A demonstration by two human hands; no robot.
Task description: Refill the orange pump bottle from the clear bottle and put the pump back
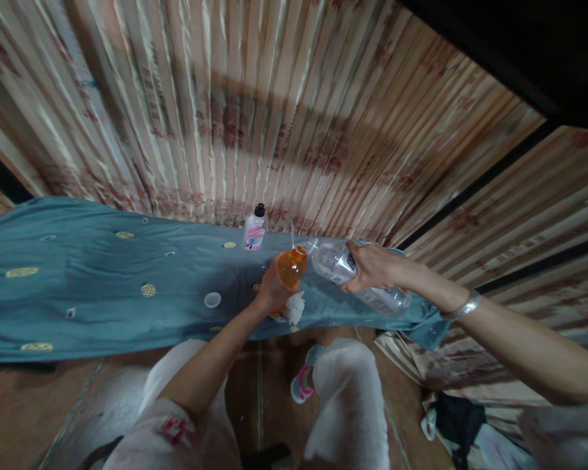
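My left hand (273, 290) is wrapped round an orange see-through bottle (293, 266) with an open mouth, leaning slightly to the right. In my right hand (372, 266) lies a large clear plastic bottle (329, 261) with a silvery label, tilted so that its narrow end points at the orange bottle's mouth. Something thin and clear shows around the two mouths; I cannot tell what it is or whether the bottles touch. Crumpled white tissue (294, 308) sits just below my left hand. Left of that hand is a round translucent lid-like disc (212, 299).
A small bottle with a black cap (255, 228) stands near the back edge of the teal patterned cloth (93, 261). Behind it hangs a pleated curtain (274, 117). Dark metal bars (509, 147) cross at the right. Dark and pale fabric (458, 418) lies at lower right.
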